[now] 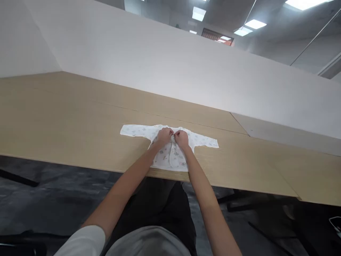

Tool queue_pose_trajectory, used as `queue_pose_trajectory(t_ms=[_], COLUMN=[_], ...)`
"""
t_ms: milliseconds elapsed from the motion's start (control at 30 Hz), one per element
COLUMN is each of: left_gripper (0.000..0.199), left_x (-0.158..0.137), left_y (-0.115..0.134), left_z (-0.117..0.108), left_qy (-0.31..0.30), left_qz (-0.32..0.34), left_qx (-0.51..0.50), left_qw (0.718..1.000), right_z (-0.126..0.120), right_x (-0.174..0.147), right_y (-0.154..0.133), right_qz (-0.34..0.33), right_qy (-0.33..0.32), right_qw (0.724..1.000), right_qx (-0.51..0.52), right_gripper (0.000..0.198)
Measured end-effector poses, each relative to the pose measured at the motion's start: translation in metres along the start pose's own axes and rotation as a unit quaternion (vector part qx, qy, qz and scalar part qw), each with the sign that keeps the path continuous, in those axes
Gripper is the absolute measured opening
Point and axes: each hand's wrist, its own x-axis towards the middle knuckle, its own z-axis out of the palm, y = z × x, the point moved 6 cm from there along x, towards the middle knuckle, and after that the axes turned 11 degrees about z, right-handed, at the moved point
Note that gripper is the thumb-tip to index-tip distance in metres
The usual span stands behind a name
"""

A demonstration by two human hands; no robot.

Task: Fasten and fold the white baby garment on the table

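Observation:
A small white long-sleeved baby shirt point(166, 160) with a scattered print lies front up on the wooden table, its sleeves spread to both sides. My left hand point(164, 135) pinches the shirt's front opening just below the neckline. Close beside it, my right hand point(181, 138) pinches the other side of the same opening, the fingertips of both hands nearly meeting. Whatever small fastening lies between the fingers is hidden. Below my hands the front runs down loosely to the hem, near the table's front edge.
The light wooden table point(66, 117) stretches far to both sides, with seams in its top. A white partition point(149, 60) rises behind it, and a grey panel point(287, 133) lies at the back right. Dark chair legs point(247, 206) stand below the front edge.

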Motion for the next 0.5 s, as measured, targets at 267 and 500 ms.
queue_pose_trajectory(t_ms=[267, 500], left_gripper=[0.023, 0.024], left_x=[-0.002, -0.002], left_y=[0.011, 0.007], left_z=[-0.005, -0.005], left_qy=[0.024, 0.042], left_qz=[0.060, 0.064], left_qx=[0.005, -0.022], left_qw=[0.998, 0.997], right_z=[0.002, -0.001], right_x=[0.000, 0.003], right_y=[0.005, 0.009], right_qz=[0.049, 0.076], right_qy=[0.018, 0.003], right_qw=[0.997, 0.992], right_qx=[0.060, 0.101], right_gripper=[0.018, 0.026])
